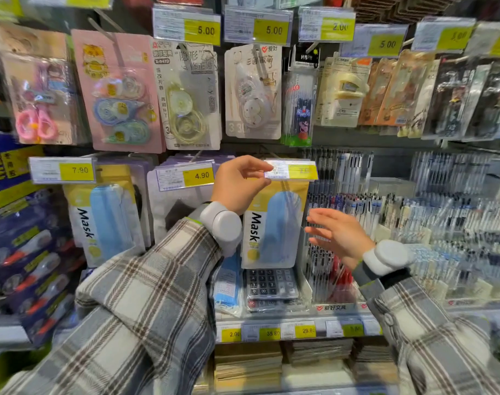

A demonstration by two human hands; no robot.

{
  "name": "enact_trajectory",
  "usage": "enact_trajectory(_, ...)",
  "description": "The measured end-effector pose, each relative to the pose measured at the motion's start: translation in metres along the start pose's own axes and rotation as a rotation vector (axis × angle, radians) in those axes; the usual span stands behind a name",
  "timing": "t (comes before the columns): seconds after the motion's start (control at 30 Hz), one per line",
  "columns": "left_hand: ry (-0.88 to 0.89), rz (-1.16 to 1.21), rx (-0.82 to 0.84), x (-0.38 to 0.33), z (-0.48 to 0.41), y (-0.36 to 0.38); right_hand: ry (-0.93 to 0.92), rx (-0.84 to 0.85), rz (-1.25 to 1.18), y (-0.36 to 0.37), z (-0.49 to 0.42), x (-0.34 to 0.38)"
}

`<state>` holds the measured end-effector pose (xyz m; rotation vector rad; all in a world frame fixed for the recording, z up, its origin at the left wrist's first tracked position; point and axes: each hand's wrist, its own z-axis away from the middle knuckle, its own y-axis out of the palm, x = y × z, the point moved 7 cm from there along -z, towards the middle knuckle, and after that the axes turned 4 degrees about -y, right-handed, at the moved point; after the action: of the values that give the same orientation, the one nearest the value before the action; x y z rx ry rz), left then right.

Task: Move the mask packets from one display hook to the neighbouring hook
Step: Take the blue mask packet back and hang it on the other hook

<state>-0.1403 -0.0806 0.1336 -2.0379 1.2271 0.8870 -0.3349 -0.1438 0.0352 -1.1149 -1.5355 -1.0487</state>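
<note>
A yellow-and-white mask packet with a blue mask inside hangs from a hook at centre, under a clear price tag holder. My left hand pinches the left end of that price tag holder between thumb and fingers. My right hand is open, fingers spread, just right of the packet and apart from it. More mask packets of the same kind hang on a hook at the left under a 7.90 tag. Between them hangs a white packet under a 4.90 tag.
Correction tapes and stationery cards hang on the row above. Racks of pens fill the right. A calculator and blue masks sit below the centre packet. A shelf edge with price labels runs underneath.
</note>
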Motion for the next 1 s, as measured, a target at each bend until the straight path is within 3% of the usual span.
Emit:
enact_trajectory(0.37,-0.044,-0.041,0.032,0.015,0.029,-0.029,0.012,0.137,0.004,0.05,0.027,0.0)
enact_trajectory(0.6,-0.34,0.009,0.167,0.054,0.062,-0.074,0.054,0.291,0.111,0.115,0.037,-0.008)
enact_trajectory(0.77,-0.437,0.003,0.082,0.08,0.08,-0.136,0.084,0.432,0.192,0.179,0.045,-0.02)
enact_trajectory(1.0,-0.518,-0.038,-0.029,0.098,0.09,-0.202,0.066,0.489,0.193,0.243,0.047,-0.026)
